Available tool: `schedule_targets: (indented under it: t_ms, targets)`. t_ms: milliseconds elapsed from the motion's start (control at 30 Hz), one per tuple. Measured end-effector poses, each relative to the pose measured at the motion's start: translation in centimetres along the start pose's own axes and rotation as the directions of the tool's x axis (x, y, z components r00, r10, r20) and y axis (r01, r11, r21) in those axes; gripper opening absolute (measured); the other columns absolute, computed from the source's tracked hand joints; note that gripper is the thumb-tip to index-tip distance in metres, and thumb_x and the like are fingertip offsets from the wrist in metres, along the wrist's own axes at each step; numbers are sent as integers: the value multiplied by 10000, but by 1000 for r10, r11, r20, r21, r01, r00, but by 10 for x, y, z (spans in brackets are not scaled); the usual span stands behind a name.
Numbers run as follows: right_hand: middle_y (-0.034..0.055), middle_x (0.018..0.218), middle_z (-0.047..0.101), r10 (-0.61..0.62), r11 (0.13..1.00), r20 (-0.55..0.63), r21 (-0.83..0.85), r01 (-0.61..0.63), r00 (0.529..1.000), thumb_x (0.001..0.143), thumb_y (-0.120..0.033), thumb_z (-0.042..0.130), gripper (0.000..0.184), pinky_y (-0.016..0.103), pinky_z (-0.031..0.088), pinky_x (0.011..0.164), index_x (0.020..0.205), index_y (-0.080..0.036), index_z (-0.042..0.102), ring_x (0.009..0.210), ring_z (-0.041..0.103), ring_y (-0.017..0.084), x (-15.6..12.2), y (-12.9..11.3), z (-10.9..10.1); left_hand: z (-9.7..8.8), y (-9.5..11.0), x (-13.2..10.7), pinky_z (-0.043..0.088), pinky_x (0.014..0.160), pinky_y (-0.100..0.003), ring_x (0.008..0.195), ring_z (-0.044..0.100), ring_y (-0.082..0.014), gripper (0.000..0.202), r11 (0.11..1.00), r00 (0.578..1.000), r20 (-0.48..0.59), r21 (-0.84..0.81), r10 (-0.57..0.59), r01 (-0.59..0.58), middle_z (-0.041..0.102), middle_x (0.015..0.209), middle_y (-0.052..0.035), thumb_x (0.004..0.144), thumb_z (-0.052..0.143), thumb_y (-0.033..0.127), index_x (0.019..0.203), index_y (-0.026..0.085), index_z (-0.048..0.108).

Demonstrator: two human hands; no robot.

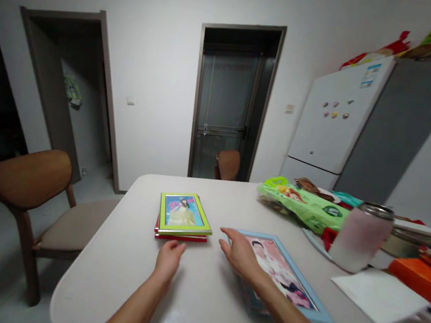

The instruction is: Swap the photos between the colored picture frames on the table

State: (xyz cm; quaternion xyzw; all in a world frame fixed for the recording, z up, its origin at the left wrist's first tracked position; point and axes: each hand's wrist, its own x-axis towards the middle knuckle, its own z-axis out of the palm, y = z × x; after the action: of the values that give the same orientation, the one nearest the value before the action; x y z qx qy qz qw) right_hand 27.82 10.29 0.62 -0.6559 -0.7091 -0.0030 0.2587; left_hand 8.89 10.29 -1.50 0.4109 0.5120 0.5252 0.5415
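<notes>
A lime-green picture frame [204,231] with a print of a figure in a yellow gown lies on top of a small stack, with a red frame [198,239] under it. Just in front of this stack is my left hand [169,257], its fingers curled in and nothing visible in them. My right hand [240,254] reaches over the left edge of a larger light-blue picture frame [299,275], fingers stretched and thumb apart. That frame lies flat with a photo of people facing up, partly covered by my right hand and forearm. Something dark lies under its near edge.
The white table [105,275] has rounded corners. At its right stand a pink-and-white bottle [363,238], a green plastic package [307,204], a white sheet [381,296] and an orange box [426,282]. A wooden chair [30,180] is at the left, a fridge [331,114] behind.
</notes>
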Motion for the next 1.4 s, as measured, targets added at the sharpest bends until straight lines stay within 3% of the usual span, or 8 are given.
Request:
schedule_targets:
  t_ms: [233,500,767,967,1067,1133,1267,1400]
  targets:
    - [125,1152,486,-157,987,35,30,157,987,611,-200,555,476,403,289,850,1082,-176,492,1050,412,260,26,-71,41,-18,10,20,424,619,-209,704,593,-113,82,934,995,-27,-348,-97,81,607,771,-34,699,566,206,761,169,527]
    - [52,913,583,-262,956,77,161,247,962,708,-295,470,184,295,360,783,805,-182,579,878,511,169,-6,-97,17,-37,4,-3,377,446,-174,444,509,-76,152,880,994,-88,-475,-59,10,561,550,28,620,626,211,697,141,515]
    - [124,1167,493,2,789,91,611,-58,996,715,-426,435,504,365,307,923,1114,-122,487,1093,424,218,-32,-108,-2,-35,33,-63,428,689,-244,761,568,-154,247,905,973,-70,-358,221,-231,614,841,-29,649,588,238,875,155,531]
    - [69,1251,418,197,419,186,871,-255,962,726,-486,418,579,365,360,889,1237,-231,323,1115,409,209,-69,-116,-32,-37,51,-121,430,754,-280,831,565,-192,286,862,866,162,117,474,-494,615,917,-62,723,504,203,1008,186,511]
    - [66,1131,538,180,130,341,922,-366,923,741,-480,396,518,338,447,770,1201,-242,376,988,523,220,-88,-116,-47,-41,46,-142,346,902,-335,1029,481,-239,408,694,725,395,247,565,-676,529,1129,-80,697,520,156,1099,211,491]
    - [84,985,621,164,21,431,898,-440,887,727,-441,436,476,339,468,713,1134,-196,459,874,581,234,-96,-113,-49,-43,37,-149,289,952,-371,1090,427,-263,448,589,629,518,266,580,-763,480,1184,-84,686,529,151,1128,208,479]
    - [83,838,664,170,-10,502,861,-508,848,679,-356,502,401,342,475,677,1027,-159,539,769,612,237,-101,-107,-43,-45,21,-150,294,948,-393,1124,381,-274,453,536,548,614,229,568,-813,457,1196,-100,713,481,134,1163,179,447]
    - [82,926,642,140,18,427,901,-433,894,716,-384,463,414,329,468,703,1071,-177,509,838,593,223,-98,-112,-44,-47,20,-147,290,956,-367,1128,383,-249,441,585,582,537,189,611,-789,448,1210,-65,730,454,118,1163,201,443]
